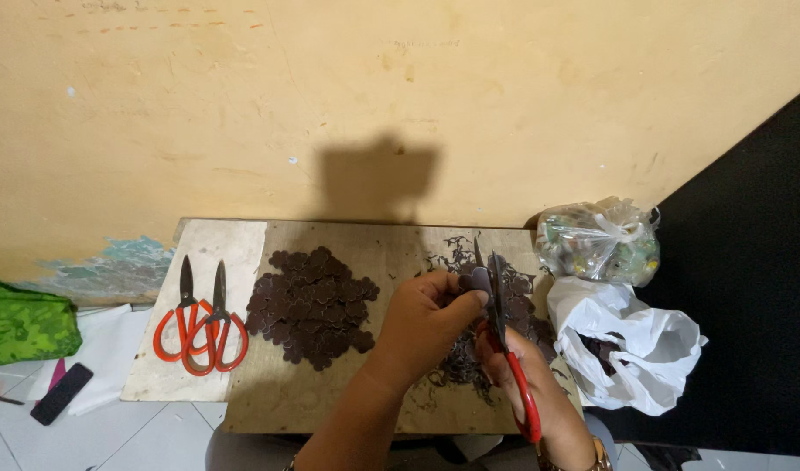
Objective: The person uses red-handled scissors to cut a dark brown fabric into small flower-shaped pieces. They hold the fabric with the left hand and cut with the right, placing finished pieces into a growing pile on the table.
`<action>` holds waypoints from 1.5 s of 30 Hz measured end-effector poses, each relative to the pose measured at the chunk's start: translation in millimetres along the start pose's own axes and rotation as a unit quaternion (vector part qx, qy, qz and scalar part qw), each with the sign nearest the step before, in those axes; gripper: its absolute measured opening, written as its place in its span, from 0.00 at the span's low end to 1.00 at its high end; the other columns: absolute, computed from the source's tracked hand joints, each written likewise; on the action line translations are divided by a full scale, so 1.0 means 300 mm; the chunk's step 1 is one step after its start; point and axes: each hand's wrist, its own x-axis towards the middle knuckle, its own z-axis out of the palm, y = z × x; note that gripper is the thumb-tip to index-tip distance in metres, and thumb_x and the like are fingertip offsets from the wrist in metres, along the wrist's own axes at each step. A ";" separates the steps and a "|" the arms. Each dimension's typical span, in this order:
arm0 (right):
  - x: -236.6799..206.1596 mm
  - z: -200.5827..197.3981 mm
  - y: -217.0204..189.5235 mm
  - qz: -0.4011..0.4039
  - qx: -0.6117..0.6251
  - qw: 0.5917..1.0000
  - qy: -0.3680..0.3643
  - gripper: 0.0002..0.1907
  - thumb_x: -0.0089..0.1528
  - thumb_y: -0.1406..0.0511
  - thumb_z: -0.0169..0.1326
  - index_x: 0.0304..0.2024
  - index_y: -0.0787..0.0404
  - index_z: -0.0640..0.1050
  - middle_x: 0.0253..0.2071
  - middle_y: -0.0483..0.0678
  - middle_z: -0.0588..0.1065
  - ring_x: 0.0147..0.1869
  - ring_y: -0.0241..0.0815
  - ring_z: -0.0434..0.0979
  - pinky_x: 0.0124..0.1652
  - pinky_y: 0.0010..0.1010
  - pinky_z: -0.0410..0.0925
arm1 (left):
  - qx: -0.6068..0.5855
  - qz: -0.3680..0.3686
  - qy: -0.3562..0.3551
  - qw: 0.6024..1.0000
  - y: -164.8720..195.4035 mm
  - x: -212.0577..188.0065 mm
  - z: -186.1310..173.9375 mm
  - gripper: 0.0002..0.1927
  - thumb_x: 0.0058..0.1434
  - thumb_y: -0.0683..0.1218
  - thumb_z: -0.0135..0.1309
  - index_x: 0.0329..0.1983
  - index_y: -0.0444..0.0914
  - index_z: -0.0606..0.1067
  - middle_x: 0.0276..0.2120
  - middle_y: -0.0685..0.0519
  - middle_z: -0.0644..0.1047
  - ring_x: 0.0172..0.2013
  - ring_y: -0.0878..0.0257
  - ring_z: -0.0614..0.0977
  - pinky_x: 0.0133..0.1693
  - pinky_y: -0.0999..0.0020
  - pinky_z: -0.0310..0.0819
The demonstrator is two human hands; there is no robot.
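The small dark piece [479, 280] sits pinched between the thumb and fingertips of the left hand [422, 324], raised a little above the wooden board [330, 392]. The right hand [512, 366] is wrapped around the red handle of a pair of scissors [498, 301], whose blades stand nearly upright and are parted around the piece's right edge, so a cut seems to be under way.

Just below and to the right of the hands, dark curly trimmings [457, 362] litter the board, which suggests a fair amount of cutting is done. Left of the hands on the same board lies a flat heap of dark brown cut shapes [311, 305], apparently finished ones. At the board's left end rest two spare pairs of orange-handled scissors [199, 331], untouched.

Off the board's right end, a white plastic bag [627, 344] holds more dark material, probably stock not yet worked, though how much I cannot tell. Behind it sits a clear bag [599, 240] of small mixed items.
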 end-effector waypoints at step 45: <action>-0.016 -0.024 0.010 -0.061 0.005 0.997 -0.053 0.36 0.66 0.40 0.47 0.46 0.68 0.73 0.36 0.49 0.69 0.41 0.42 0.68 0.42 0.33 0.65 | -0.068 0.093 -0.042 0.992 0.022 -0.016 0.033 0.06 0.68 0.39 0.56 0.43 0.32 0.72 0.28 0.54 0.78 0.25 0.70 0.78 0.26 0.73 0.74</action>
